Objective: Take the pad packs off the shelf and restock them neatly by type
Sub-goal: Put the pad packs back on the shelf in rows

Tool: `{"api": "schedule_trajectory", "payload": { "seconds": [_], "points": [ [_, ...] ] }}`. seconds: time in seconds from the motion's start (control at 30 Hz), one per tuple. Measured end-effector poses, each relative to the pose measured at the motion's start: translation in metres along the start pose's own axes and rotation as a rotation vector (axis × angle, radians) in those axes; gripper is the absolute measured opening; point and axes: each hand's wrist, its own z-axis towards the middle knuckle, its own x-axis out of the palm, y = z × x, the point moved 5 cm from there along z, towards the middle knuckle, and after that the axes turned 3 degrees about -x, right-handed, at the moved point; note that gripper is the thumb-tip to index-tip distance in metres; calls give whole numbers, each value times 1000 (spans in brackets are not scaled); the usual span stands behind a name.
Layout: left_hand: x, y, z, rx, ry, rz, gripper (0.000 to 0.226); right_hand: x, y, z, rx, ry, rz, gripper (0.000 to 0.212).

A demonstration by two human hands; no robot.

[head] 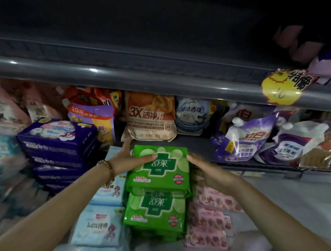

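Both hands clasp the top green pad pack (158, 169) from its two sides. The left hand (127, 160), with a bead bracelet (106, 169) at the wrist, lays its thumb across the pack's top face while its fingers run along the left edge. The right hand (202, 168) presses what look like straight fingers flat against the right edge. The pack sits on a stack of green packs (155, 211). Light blue packs (98, 227) crowd just beside the stack on the left and pink packs (209, 223) touch it on the right. Dark blue packs (58, 139) rise further left. Behind, detergent pouches (242, 137) line the lower shelf under a grey shelf rail (125, 75), with a bare strip of shelf between them and the green packs.
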Motion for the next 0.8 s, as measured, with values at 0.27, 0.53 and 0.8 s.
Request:
{"api": "schedule_trajectory", "payload": {
  "seconds": [0.27,0.53,0.8],
  "points": [
    [71,-120,-48,587,-251,93,63,-95,32,-65,-194,-332,-85,42],
    [227,-60,-13,109,228,191,101,-135,-59,-77,98,-429,-203,74],
    [246,-11,41,-91,-27,-204,58,-143,-134,-38,344,-282,-36,102]
  ]
}}
